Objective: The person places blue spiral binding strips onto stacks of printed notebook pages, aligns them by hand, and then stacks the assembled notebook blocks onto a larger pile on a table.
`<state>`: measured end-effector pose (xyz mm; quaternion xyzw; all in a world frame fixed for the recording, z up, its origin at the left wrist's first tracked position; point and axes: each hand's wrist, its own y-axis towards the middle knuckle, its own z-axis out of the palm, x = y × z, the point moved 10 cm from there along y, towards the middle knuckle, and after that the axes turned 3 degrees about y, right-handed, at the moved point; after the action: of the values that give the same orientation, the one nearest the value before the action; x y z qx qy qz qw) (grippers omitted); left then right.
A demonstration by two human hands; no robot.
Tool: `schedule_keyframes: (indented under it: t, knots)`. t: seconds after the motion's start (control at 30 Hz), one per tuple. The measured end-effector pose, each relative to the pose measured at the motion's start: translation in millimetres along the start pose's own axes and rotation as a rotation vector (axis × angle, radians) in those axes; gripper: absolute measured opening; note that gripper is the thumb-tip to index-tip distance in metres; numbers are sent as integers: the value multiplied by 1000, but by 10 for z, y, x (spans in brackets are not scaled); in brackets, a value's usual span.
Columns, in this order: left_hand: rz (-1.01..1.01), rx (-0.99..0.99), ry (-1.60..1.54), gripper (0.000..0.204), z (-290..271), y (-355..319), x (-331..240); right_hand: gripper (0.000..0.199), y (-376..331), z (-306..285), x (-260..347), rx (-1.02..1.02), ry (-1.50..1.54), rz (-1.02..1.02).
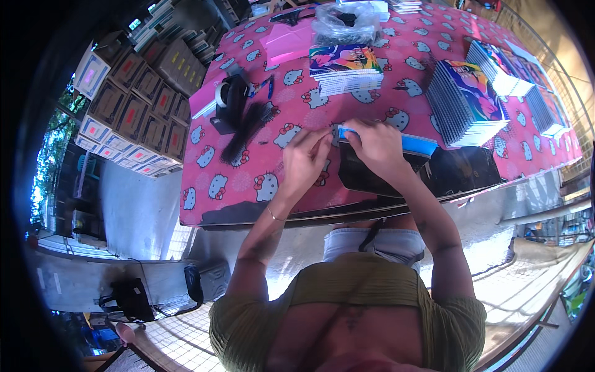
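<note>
**Both hands at the blue-edged booklet on the pink table**

The booklet (396, 162) lies flat at the near edge of the table (248, 161), dark cover up, its blue strip (414, 144) along the far edge. The right hand (378, 146) presses down on the strip's left end, fingers curled over it, which looks meant to keep the booklet from sliding. The left hand (305, 160) sits at nine o'clock of the right, almost touching it, fingertips pinched at the strip's end; whether it grips the strip or something small I cannot tell.

At twelve o'clock of the hands a stack of colourful notebooks (344, 69) lies flat. A second stack (463, 102) at two o'clock is fanned on its side, spines showing, within easy reach. More notebooks (520, 80) stand further out.

A clear plastic bag (344, 23) at twelve o'clock holds dark items, too small to make out. At ten o'clock stands a tape dispenser (228, 99) with a bundle of black combs (246, 127) beside it. Brown cartons (145, 93) are stacked beyond the table's left edge, closed.
</note>
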<state>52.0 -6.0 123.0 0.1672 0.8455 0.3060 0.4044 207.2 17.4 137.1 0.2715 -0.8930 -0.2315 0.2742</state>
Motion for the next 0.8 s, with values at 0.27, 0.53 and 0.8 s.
schedule_keyframes:
  t: [0.27,0.53,0.8]
  knots:
    - [-134,54,152,16,55,70,142,13,1,-37,-9,-38,28,-16]
    - [-205,105,11,27,59,75,131,12,-11,-56,26,-55,22,-42]
    - [77,326,18,21,187,309,-106,14,-27,-48,25,-24,40,-73]
